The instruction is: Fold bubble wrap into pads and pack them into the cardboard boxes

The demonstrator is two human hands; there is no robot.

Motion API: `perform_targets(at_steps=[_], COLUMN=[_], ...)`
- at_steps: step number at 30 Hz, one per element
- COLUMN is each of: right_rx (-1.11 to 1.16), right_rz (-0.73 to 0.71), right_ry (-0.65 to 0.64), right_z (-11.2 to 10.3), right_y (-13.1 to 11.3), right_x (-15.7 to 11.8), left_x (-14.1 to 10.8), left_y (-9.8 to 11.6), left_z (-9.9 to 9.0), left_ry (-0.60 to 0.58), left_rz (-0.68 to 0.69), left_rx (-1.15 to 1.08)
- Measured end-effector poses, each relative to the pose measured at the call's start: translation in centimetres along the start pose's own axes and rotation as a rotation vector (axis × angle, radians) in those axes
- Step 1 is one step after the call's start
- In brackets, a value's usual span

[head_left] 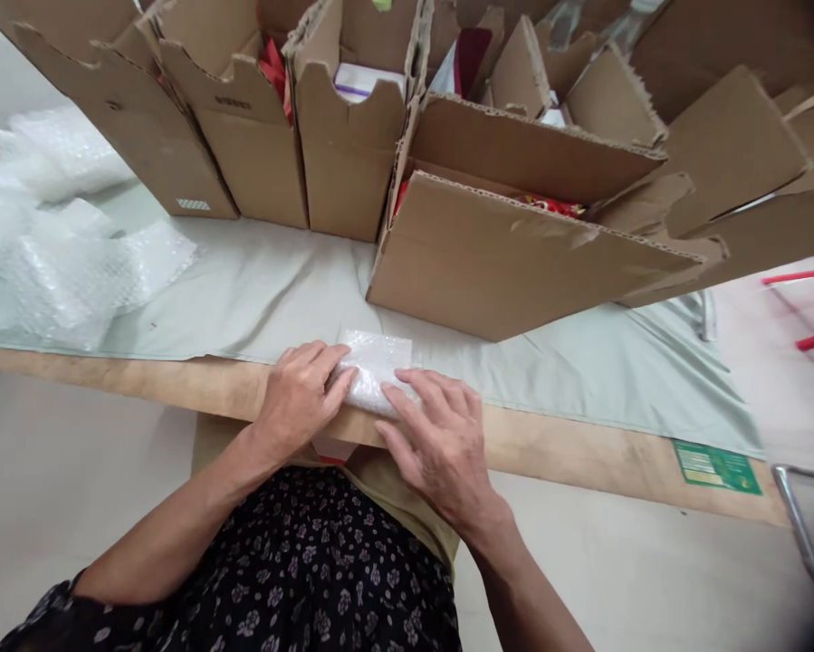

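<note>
A small piece of bubble wrap (372, 367), folded or rolled, lies at the front edge of the cloth-covered table. My left hand (301, 394) holds its left end, with bent fingers on top and the thumb against the near side. Over its right end, my right hand (440, 430) presses with curved fingers, the thumb lower by the table edge. Whether anything is wrapped inside I cannot make out.
Cardboard boxes (502, 254) stand in a row along the back, several holding red or white packets. Loose bubble wrap (73, 263) is heaped at the left. The wooden table edge (569, 448) runs in front, with a green label (717, 466) at its right.
</note>
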State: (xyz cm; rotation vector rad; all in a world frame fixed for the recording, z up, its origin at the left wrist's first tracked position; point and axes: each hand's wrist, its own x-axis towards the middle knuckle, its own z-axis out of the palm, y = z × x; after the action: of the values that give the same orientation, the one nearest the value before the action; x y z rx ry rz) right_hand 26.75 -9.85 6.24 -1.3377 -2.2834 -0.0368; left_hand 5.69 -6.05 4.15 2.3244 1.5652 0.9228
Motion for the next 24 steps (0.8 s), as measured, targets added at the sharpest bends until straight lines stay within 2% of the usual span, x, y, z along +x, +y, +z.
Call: perform_targets(at_steps=[3,6,9,11,13,16,21,24], right_rx=[0.051,0.264,0.569,0.728,0.766,0.735,0.963,0.915], right_rz=[-0.011,0.194,0.395,0.398,0.35,0.34,0.354,0.408], right_ry=[-0.051,0.054,0.031,-0.038,-0.057,-0.054,-0.216,-0.23], right_z=[1.1,1.8,1.8,1.5,0.9,-0.6,-3.2,-4.1], right_y=[0.6,1.0,0.2,-0.7,-1.0,-0.2,1.9,2.3], right_x=[0.3,0.6,0.5,0.1,-0.4,-1.4,-2.3,-1.9], left_x=[-0.5,-2.1,-3.1,-3.1,-2.8,-2.5,-2.4,-1.6], left_y=[0.3,1.5,3.2,4.0,4.4,4.5,5.3,6.2], left_z=[-0.3,-1.2,-1.7,-1.7,-1.6,-1.6,-0.9,-0.4], left_ry=[0.034,0.053,-0.046,-0.103,-0.112,-0.105,-0.109,-0.124], left_rz=[-0.149,-0.415,-0.616,-0.633,-0.607,-0.5,-0.092,0.068], left_rx=[-0.172,-0.565,-0.98,-1.122,-1.129,-0.989,-0.621,-0.566])
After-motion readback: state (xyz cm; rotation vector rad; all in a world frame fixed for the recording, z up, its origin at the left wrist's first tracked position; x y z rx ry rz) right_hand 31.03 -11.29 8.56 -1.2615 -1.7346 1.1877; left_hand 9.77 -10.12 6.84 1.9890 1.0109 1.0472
